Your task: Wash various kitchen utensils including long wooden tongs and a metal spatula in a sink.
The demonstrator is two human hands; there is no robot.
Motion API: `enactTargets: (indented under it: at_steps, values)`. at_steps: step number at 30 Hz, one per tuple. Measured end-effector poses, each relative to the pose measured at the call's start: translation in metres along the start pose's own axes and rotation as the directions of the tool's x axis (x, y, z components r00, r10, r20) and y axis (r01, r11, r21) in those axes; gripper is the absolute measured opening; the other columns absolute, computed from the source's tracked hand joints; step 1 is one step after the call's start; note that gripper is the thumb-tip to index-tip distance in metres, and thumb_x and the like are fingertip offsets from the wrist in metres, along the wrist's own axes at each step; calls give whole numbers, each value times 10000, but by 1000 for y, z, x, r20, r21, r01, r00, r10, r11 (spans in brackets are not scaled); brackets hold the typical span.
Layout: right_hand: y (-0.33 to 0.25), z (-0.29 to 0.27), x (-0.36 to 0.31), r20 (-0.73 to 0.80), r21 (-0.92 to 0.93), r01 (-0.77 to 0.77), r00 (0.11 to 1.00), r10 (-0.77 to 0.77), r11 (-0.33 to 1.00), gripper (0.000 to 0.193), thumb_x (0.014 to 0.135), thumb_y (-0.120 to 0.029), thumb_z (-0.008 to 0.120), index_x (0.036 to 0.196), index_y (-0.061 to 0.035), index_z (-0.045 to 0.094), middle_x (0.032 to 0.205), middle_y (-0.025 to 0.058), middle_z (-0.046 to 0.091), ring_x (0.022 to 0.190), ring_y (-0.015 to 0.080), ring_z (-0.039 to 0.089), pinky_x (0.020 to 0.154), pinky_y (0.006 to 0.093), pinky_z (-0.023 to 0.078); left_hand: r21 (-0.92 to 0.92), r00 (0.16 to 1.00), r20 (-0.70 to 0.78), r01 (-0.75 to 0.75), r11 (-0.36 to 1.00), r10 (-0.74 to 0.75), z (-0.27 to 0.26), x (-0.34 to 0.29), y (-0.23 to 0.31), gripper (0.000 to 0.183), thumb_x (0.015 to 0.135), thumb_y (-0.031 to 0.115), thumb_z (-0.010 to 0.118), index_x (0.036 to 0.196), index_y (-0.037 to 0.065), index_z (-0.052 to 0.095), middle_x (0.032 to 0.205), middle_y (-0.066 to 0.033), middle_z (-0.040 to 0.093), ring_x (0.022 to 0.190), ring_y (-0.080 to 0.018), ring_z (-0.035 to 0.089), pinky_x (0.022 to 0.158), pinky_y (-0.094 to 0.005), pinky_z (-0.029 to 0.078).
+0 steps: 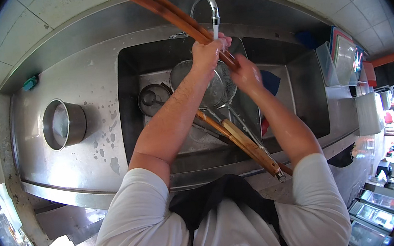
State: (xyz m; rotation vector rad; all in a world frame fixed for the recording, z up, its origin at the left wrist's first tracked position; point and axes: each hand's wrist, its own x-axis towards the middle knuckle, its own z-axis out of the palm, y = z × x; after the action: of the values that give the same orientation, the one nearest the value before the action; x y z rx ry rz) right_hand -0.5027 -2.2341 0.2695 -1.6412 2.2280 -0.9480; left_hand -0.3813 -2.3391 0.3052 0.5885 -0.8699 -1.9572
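Gripping long, reddish-brown wooden sticks [174, 17]

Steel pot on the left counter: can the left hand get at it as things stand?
Probably not right now: the left hand is closed around the reddish-brown wooden rods. Freed, it likely could, since nothing on the counter appears to block the way to the steel pot.

Two long, slender rods of reddish-brown wood [169, 14], smooth and with a light shine, are held up together above the sink basin [127, 63]. They lie close along each other, slanting from the upper left edge of view toward the middle. Their far ends are outside the view.
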Motion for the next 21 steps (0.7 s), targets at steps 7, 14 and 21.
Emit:
enactTargets:
  at_steps: [7,14,21]
  values:
    - [-103,29,67,-31,66,71,997,-69,995,539,740,-320,758,1207,-106,595,1102,225,658,1018,424,633,889,476,504,239,944,-123,-273,932,307,-41,31,60,126,873,38,637,979,-22,606,942,-138,696,892,-211,667,838,-335,517]
    - [-73,11,55,49,69,57,997,-61,996,556,762,-334,750,1254,-128,593,1084,233,662,990,407,647,842,473,516,241,961,-83,-238,941,264,-27,15,39,117,877,71,667,962,-6,645,986,-120,704,949,-188,658,884,-330,494]
    - [-64,-9,25,48,-93,-66,996,70,994,359,801,-282,722,1132,-173,638,963,174,692,955,388,654,798,437,518,-66,951,-302,-85,994,61,7,-3,-5,370,748,85,782,1054,28,582,874,-40,614,748,-138,603,670,-275,484]
